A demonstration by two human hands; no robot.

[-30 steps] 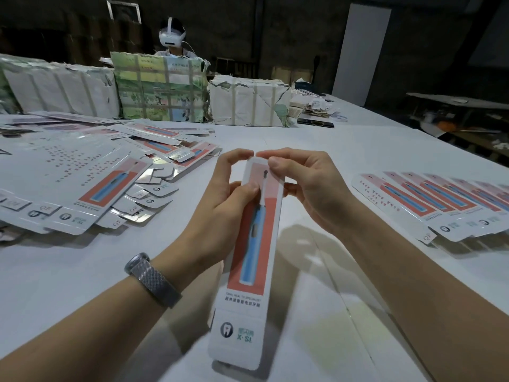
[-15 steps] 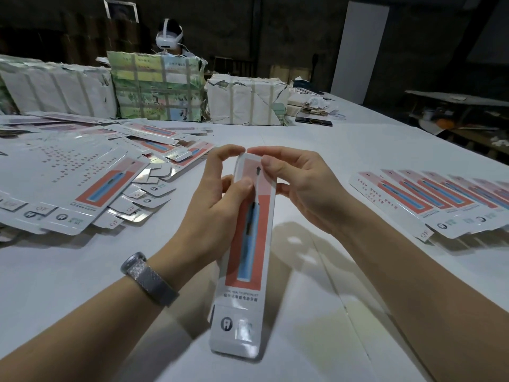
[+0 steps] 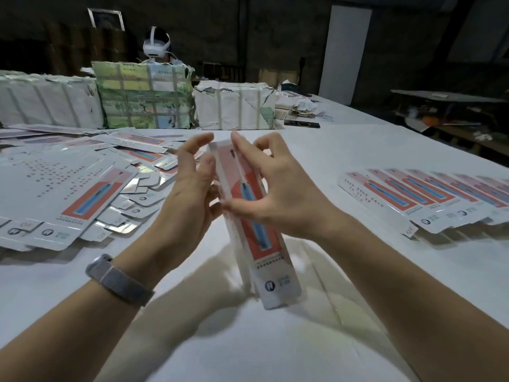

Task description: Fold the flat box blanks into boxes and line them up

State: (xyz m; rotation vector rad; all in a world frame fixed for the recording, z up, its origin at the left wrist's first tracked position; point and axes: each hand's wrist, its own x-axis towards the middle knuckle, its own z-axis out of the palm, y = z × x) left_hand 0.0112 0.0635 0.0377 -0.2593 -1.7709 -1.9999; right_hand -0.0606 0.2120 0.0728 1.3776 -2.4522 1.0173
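A long narrow box (image 3: 259, 232), white with a red panel and a blue toothbrush picture, stands tilted above the white table (image 3: 275, 340). My left hand (image 3: 190, 194) holds its left side, fingers curled near the top end. My right hand (image 3: 278, 188) grips it from the right, thumb on the left edge and fingers spread over the front. Flat box blanks (image 3: 80, 199) lie in a loose heap at the left. Folded boxes (image 3: 429, 199) lie side by side in a row at the right.
Wrapped paper bundles (image 3: 234, 108) and a green printed bundle (image 3: 143, 97) stand along the far side. A person wearing a white headset (image 3: 155, 46) sits behind them. A dark phone (image 3: 301, 124) lies near loose papers at the back right.
The box has turned, its lower end swinging right and its side now showing. Both hands slid from pinching the top flap to holding the box's sides, fingers spread.
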